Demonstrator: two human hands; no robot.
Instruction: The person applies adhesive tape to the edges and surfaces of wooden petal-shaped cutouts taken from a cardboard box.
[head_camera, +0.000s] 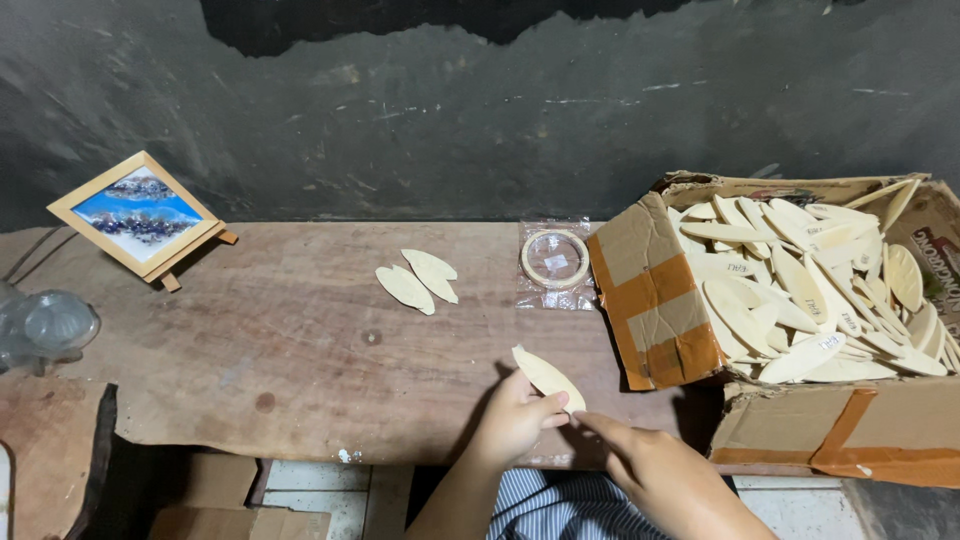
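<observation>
Head view looks down on your wooden worktop (300, 370), which stretches away from your hands to a dark wall (450, 120) behind it. Right of your hands, and reaching further back than they do, sits a torn cardboard box (655, 300) patched with brown tape, heaped with pale leaf-shaped wooden pieces (800, 290). Far to the left of your hands, near the back edge, a small framed picture (138, 214) in blue and white leans on a little easel. At the far left edge, closer to you than the picture, lies a clear glass piece (50, 325); its exact kind is hard to tell. Straight beyond your hands, just beside the box's taped flap, a round pale ring lies sealed in a clear bag (555, 262). Left of that bag, two loose leaves (418, 277) lie touching side by side on the wood.

Your left hand (515, 420) grips one wooden leaf (547, 378) between thumb and fingers, at the leaf's lower end, holding it tilted just above the near edge of the worktop. Your right hand (655, 465) is close beside it, fingers stretched toward the leaf's lower tip; whether they touch it you cannot tell from here. It holds nothing of its own.
</observation>
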